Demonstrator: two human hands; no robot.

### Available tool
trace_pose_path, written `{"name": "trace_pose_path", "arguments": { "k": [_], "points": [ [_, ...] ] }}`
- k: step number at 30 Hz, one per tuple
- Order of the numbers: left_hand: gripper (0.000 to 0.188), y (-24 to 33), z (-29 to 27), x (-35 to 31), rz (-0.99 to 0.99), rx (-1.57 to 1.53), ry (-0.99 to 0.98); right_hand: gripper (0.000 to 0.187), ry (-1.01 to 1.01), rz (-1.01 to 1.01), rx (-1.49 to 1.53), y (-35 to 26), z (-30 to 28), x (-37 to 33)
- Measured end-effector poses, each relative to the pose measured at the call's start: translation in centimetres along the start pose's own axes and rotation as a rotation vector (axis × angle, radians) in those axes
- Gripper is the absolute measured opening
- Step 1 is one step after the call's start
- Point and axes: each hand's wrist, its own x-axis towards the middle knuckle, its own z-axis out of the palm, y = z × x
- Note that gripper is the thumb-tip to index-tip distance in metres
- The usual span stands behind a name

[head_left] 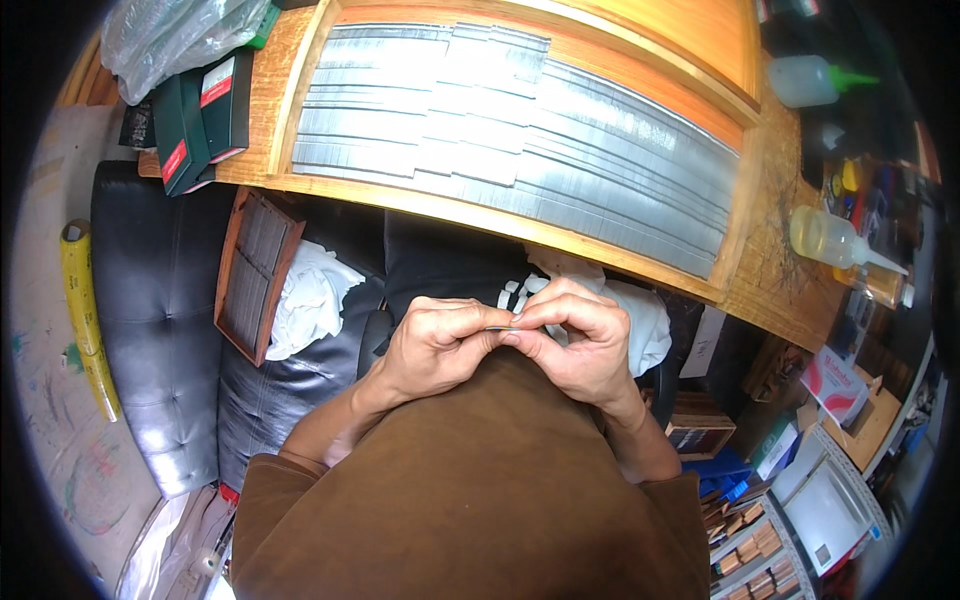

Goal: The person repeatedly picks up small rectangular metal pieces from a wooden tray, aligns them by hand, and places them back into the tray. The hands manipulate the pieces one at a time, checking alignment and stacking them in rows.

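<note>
Close in front of my brown shirt, my left hand [437, 345] and my right hand [582, 338] meet fingertip to fingertip. Both pinch a small, thin, dark strip [499, 328] between thumb and index finger. Most of it is hidden by the fingers, so its kind cannot be made out. Beyond the hands, a shallow wooden tray [480, 207] lies on the wooden table. Rows of flat grey metallic strips [630, 150] fill much of it, some stacked in a raised layer. Small white pieces [512, 293] show just past my fingers.
A smaller wooden frame of grey strips [258, 268] leans on the black seat [155, 330] beside a white cloth [312, 300]. Dark green boxes [182, 130] and a plastic bag [175, 40] sit at the table's left. Squeeze bottles [822, 237] stand at right. A yellow roll [85, 310] lies far left.
</note>
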Motion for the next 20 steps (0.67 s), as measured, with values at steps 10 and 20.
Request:
{"name": "trace_pose_path", "arguments": {
  "k": [10, 20],
  "points": [
    [0.021, 0.01, 0.05, -0.02, 0.006, 0.009, 0.004, 0.015, 0.001, 0.02, 0.012, -0.17, 0.02, 0.08],
    [0.019, 0.1, 0.15, 0.12, -0.001, 0.0, 0.023, 0.015, -0.029, -0.016, -0.06, -0.49, -0.35, 0.18]
  ]
}}
